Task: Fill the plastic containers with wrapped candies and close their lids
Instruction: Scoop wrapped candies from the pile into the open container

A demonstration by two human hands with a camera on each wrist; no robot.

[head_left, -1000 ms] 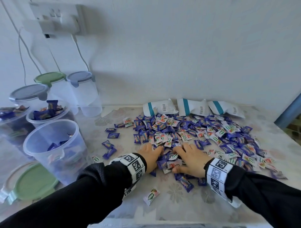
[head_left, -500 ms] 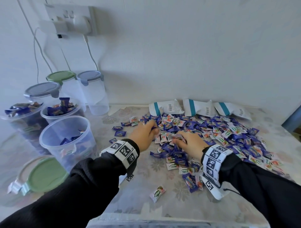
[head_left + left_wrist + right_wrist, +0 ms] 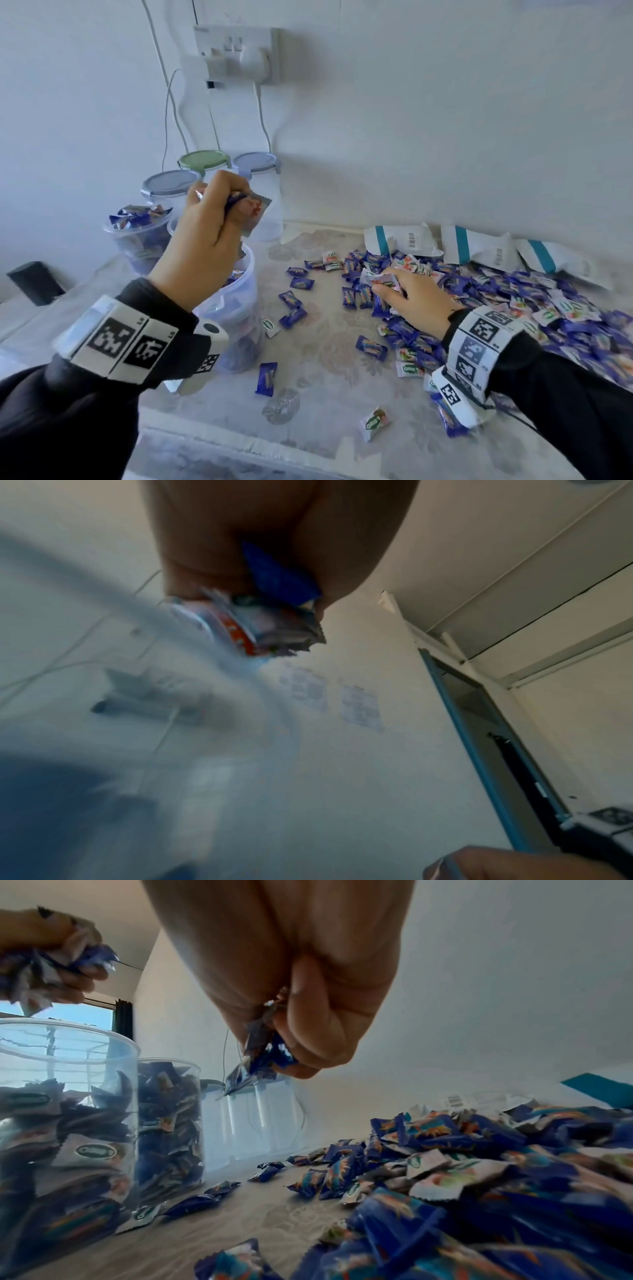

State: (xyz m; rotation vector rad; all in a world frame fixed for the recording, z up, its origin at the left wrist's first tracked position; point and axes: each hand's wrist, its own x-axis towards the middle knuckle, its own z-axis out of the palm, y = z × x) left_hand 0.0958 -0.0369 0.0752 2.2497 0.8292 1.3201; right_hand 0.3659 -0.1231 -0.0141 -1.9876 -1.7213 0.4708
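Head view: left hand (image 3: 205,236) raised over the nearest open container (image 3: 236,308), fingers curled round a fistful of wrapped candies (image 3: 251,210); white and blue wrappers stick out past the thumb. Right hand (image 3: 414,298) down on the near-left edge of the candy pile (image 3: 513,298), fingers curled into it, pinching a few candies. The container under the left hand is lidless and partly filled. Behind it, another open container (image 3: 137,236) heaped with candies. Three more at the wall with lids on: one green lid (image 3: 204,160), two grey-blue lids (image 3: 170,183). Loose candies scattered on the patterned tabletop (image 3: 325,359) between container and pile. Three white bags with teal stripes (image 3: 400,238) lie behind the pile, against the wall.

Left wrist view: blurred. Left hand (image 3: 274,534) clamped on candies, blue wrapper and white/orange wrapper ends poking out below the fingers. A wall socket with cables visible behind, soft.

Right wrist view: right hand (image 3: 291,974) gripping a blue-wrapped candy (image 3: 263,1053) between thumb and fingers, just above the pile (image 3: 479,1177). Left hand (image 3: 48,958) at upper left, full of candies, above the rim of the near container (image 3: 68,1096). Second filled container just behind it; lidded clear ones beyond.
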